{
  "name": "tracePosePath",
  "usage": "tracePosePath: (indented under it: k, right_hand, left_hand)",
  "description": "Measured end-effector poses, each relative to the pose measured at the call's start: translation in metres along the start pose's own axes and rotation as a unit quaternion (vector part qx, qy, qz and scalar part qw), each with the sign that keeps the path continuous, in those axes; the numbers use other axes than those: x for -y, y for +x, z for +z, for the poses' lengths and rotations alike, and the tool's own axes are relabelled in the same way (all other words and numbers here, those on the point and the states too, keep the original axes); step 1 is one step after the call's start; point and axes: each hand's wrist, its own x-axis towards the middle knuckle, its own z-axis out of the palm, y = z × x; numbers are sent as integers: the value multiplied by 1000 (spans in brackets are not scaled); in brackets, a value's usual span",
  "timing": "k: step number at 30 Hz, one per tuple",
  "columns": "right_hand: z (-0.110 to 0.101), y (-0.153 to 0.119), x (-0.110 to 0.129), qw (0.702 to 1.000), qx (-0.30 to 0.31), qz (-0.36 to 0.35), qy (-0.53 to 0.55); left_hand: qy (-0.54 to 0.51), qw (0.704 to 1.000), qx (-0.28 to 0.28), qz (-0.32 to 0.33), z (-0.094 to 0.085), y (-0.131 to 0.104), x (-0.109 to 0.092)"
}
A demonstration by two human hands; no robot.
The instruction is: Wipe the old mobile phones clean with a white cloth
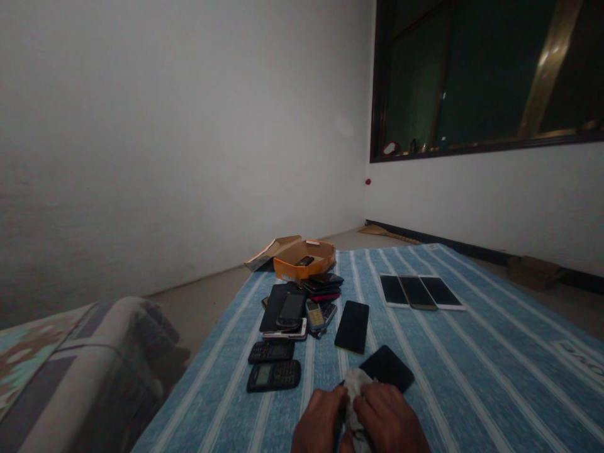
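Observation:
At the bottom edge, my left hand [321, 418] is closed around a dark, flat thing that looks like a phone, mostly hidden by my fingers and a cloth. My right hand [389, 415] grips that crumpled whitish cloth [357, 381], pressed against the dark thing. Just beyond my right hand lies a black smartphone [389, 366], turned at an angle. Farther off is another black smartphone [352, 326]. To the left lie two keypad phones, the nearer [274, 375] with a greenish screen and the other [271, 352] behind it.
Behind these is a pile of mixed phones [290, 308], beside an orange open box [298, 270] with a phone inside. Three smartphones [418, 292] lie in a row at the right. All rest on a blue striped cloth [472, 371]. A draped blanket [104, 371] stands at left.

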Motion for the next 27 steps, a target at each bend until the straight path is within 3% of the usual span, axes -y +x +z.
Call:
tracePosePath:
  k: [4,6,8,12,15,17,20,27]
  right_hand:
    - [4,-12,10,998,-20,6,-65]
    - [4,-16,12,997,-15,10,-72]
    - [4,-17,12,998,-5,15,-66]
    - [4,-16,10,998,15,16,-61]
    - [4,-15,11,998,25,13,-60]
    - [4,-16,12,997,32,14,-70]
    - [6,-18,14,996,33,15,-83]
    - [11,-24,11,998,28,32,-48]
  left_hand:
    - [58,987,-35,148,1,0,26]
    - [90,983,45,155,5,-6,39]
    - [106,982,95,122,12,-14,50]
    - [122,985,50,112,26,-25,62]
    - [103,986,65,109,18,-20,57]
    - [77,985,115,102,4,-14,49]
    - [46,989,114,79,-12,-7,37]
    - [23,991,118,53,-15,-7,28]
